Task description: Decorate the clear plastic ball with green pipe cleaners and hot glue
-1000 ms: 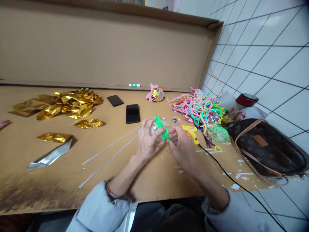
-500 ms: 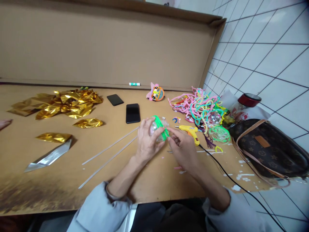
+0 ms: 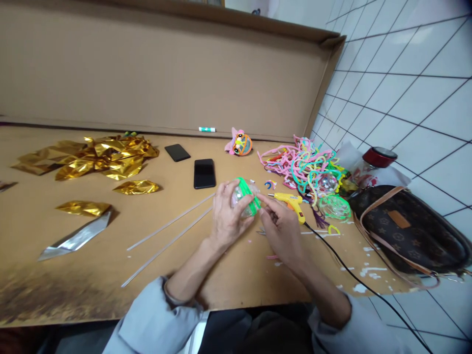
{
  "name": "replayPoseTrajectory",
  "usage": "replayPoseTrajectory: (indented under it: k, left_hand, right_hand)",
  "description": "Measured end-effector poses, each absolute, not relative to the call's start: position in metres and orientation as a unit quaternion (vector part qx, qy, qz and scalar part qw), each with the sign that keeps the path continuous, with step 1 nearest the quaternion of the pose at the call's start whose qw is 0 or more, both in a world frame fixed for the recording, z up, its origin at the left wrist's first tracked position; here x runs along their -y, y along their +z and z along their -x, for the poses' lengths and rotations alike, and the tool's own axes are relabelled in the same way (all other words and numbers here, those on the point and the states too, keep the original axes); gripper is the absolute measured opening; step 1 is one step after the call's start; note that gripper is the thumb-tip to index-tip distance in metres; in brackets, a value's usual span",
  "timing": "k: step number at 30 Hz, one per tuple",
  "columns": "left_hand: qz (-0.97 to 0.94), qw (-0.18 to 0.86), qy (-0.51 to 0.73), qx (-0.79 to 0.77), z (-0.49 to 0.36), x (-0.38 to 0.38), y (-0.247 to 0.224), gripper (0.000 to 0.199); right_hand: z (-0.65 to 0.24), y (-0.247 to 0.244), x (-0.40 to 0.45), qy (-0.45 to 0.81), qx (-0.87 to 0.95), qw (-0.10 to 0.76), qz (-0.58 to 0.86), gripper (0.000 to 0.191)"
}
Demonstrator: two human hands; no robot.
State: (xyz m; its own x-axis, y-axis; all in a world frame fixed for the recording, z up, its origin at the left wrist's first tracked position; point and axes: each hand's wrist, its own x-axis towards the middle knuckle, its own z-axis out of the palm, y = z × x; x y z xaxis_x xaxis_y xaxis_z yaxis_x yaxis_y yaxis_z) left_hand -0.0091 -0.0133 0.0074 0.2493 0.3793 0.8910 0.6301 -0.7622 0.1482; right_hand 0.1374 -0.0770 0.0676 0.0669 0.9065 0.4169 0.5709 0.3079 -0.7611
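Note:
A clear ball with bright green strips around it [image 3: 245, 192] is held above the middle of the table. My left hand [image 3: 227, 211] wraps round its left side, thumb across the front. At the ball's right edge, my right hand [image 3: 280, 221] has its fingertips pinched against the green strip. Just beyond my right hand lies a yellow glue gun [image 3: 291, 199], its black cord running off to the lower right. Two thin pale sticks [image 3: 165, 246] lie left of my left hand.
Gold foil pieces [image 3: 121, 155] spread at the left, near a silver strip [image 3: 79, 238]. Two phones [image 3: 204, 173], a decorated ball [image 3: 241, 143] and a glue stick [image 3: 207, 130] lie farther back. Tangled colored strips [image 3: 306, 164], a red-lidded jar [image 3: 379, 156] and a brown bag [image 3: 413, 226] are right.
The view has shifted slightly. My hands keep nearly the same hold on the ball. At the far left edge, another person's fingers have drawn back a little.

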Motion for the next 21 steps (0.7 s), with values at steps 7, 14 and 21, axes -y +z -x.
replayPoseTrajectory:
  k: [7,14,21]
  left_hand:
    - [0.785,0.126,-0.514,0.322,0.009,0.014,0.009,0.050]
    - [0.783,0.137,-0.514,0.323,0.010,0.014,0.010,0.048]
    - [0.781,0.142,-0.516,0.321,0.011,0.014,0.010,0.050]
  right_hand:
    - [-0.136,0.069,0.075,0.195,0.659,0.476,0.548,0.040]
    - [-0.134,0.073,0.074,0.426,0.509,0.530,0.529,0.039]
    - [-0.136,0.083,0.071,0.623,0.341,0.542,0.449,0.032]
